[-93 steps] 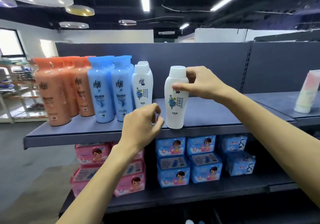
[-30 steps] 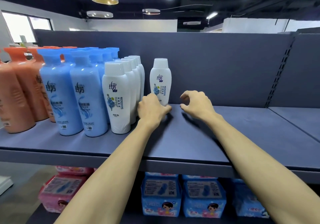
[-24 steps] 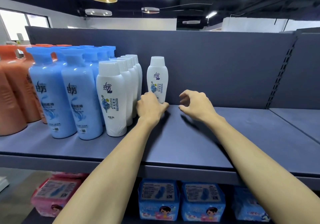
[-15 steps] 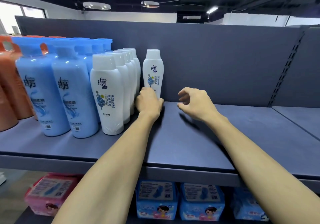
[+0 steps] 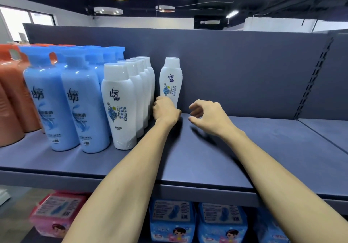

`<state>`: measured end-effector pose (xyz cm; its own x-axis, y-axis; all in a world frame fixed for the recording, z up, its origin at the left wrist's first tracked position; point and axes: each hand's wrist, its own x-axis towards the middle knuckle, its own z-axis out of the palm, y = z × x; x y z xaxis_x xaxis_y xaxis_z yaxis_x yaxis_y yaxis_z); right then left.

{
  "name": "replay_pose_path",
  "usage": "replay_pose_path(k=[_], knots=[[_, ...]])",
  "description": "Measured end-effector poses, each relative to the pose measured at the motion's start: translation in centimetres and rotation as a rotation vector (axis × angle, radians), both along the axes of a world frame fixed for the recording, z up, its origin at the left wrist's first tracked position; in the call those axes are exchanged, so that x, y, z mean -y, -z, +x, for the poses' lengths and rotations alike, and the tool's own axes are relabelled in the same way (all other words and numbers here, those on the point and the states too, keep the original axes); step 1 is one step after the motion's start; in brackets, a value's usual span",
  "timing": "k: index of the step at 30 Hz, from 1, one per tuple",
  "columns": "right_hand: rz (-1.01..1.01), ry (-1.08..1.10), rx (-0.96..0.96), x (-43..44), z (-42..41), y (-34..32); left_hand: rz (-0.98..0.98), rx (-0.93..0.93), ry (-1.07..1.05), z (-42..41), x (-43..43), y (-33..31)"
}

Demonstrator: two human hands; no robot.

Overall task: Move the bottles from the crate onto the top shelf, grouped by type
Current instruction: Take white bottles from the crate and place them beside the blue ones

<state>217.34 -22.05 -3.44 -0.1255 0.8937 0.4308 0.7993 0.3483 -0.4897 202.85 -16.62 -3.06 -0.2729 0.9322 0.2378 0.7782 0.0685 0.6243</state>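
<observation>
Aligning lone white bottle [image 5: 171, 80] at top shelf [image 5: 207, 158] back. Left grip [image 5: 165, 111] curled against its base, hold unclear; right grip [image 5: 207, 116] loose, empty. Next, probably: nudge it beside white row [image 5: 120, 101].

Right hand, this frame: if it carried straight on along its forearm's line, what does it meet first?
Probably the lone white bottle at the back panel, whose base the left hand holds. The right hand is empty, and depth between them is unclear.

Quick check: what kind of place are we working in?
Most likely a shop aisle: a grey display shelf with rows of identical blue bottles and white bottles facing front, and stacked blue packs on the shelf below.
</observation>
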Motion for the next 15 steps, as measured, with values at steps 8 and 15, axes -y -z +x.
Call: replay_pose_path(k=[8,15], knots=[[-0.021,0.048,-0.024,0.9,1.0,0.4,0.039,0.024,-0.026,0.6,1.1,-0.2],[-0.017,0.033,-0.030,0.9,0.7,0.8,0.066,0.061,-0.042,0.1,1.1,0.1]])
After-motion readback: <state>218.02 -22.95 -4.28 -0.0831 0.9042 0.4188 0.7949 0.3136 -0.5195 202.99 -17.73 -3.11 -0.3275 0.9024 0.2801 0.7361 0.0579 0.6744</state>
